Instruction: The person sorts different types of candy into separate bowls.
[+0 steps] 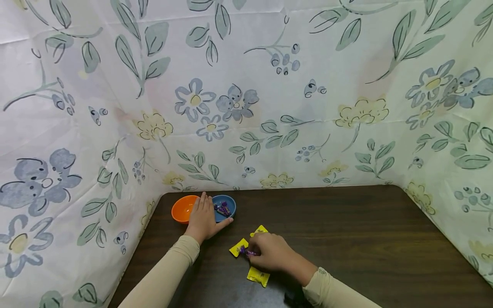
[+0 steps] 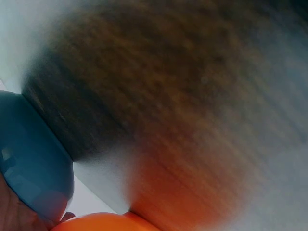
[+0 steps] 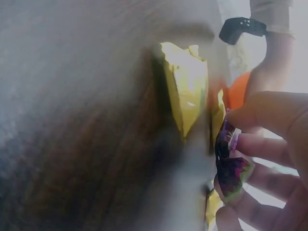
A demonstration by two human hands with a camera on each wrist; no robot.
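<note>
My left hand [image 1: 203, 220] lies across the touching sides of an orange bowl [image 1: 180, 210] and a blue bowl [image 1: 232, 202], fingers straight and thumb spread along the blue one. Purple-wrapped candies [image 1: 223, 209] sit inside the blue bowl; the visible part of the orange bowl shows nothing in it. Over the table, my right hand [image 1: 271, 253] pinches a purple-wrapped candy [image 3: 232, 173] between thumb and fingers. Around that hand lie yellow-wrapped candies: one at its left [image 1: 238, 249], one nearer me [image 1: 259, 277], one partly hidden behind it [image 1: 259, 229].
The dark wooden table [image 1: 346, 239] extends to the right of the hands. A floral cloth [image 1: 277, 94] hangs behind it and at both sides. In the right wrist view, a black device [image 3: 240, 29] is strapped on the left wrist.
</note>
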